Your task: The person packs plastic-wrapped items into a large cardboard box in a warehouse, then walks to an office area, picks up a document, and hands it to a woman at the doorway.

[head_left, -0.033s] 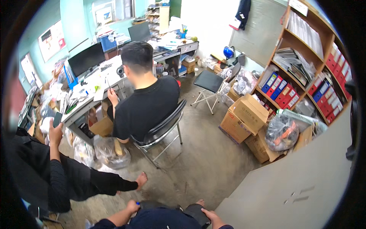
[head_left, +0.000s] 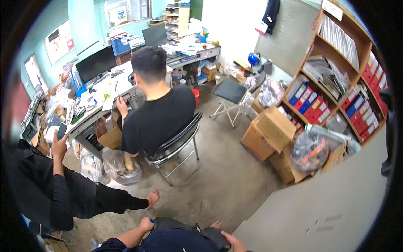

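Observation:
At the lower edge, my left hand is closed with its fingers curled. A small blue tip pokes out of it; the rest of that object is hidden. The hand is beside dark grey fabric in front of my navy top. My right hand lies against the right side of the grey fabric, its visible fingers stretched out and holding nothing I can see. Part of a bare foot shows just beyond the fabric.
A person in black sits on a folding chair at a cluttered desk. At left another person holds a phone. Cardboard boxes, a binder shelf and a grey cabinet line the right; plastic bags lie by the desk.
The view has shifted slightly. My left hand sits a little higher beside the grey fabric, and my right hand has barely moved. The seated person keeps nearly the same pose.

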`<state>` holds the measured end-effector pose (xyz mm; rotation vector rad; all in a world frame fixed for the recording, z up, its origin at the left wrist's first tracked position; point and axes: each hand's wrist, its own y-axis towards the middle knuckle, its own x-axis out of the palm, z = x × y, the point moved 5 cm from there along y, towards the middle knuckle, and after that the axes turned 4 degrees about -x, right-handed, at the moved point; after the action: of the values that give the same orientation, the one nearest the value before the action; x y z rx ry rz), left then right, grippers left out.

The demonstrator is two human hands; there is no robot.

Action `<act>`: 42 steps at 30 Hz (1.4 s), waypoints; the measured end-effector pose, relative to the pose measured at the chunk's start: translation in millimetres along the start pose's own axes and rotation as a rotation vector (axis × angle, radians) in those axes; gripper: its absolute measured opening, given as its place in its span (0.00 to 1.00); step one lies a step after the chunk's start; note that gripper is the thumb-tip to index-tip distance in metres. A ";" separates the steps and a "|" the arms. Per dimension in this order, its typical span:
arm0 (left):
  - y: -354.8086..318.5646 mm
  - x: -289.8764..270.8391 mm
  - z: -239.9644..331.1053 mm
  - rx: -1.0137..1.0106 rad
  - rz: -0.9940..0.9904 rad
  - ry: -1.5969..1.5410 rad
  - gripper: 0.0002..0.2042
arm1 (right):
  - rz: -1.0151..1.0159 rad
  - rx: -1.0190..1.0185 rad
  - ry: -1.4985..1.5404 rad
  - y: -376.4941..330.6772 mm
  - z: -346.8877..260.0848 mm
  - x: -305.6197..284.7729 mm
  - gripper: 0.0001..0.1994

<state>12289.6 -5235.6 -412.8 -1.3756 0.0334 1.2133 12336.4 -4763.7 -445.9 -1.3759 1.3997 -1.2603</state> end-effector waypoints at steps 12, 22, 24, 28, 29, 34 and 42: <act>98.2 -45.7 370.5 0.296 -0.137 0.050 0.22 | -0.057 -0.159 -0.961 51.5 -297.1 -138.7 0.21; 225.6 -198.1 692.0 0.710 0.109 -0.270 0.19 | 0.341 -0.470 -0.650 71.5 -693.9 -197.0 0.11; 255.2 -229.4 714.5 0.630 0.204 -0.339 0.19 | 0.308 -0.573 -0.871 111.3 -770.9 -184.6 0.15; 293.3 -278.6 711.1 0.387 0.448 -0.425 0.18 | 0.138 -0.543 -1.329 187.7 -914.1 -119.6 0.18; 296.9 -290.4 707.5 0.338 0.525 -0.394 0.17 | 0.104 -0.581 -1.543 193.2 -952.7 -90.4 0.18; 326.2 -346.5 728.5 0.052 0.463 -0.535 0.17 | -0.061 -0.994 -1.890 173.6 -1159.6 92.3 0.15; 401.9 -390.8 736.1 -0.067 0.663 -0.775 0.17 | -0.068 -1.539 -1.213 118.2 -1399.6 354.9 0.12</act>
<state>11403.7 -5038.9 -232.4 -0.8795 -0.1062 2.2592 10913.9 -4954.9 -248.8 -2.4039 1.1976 1.0152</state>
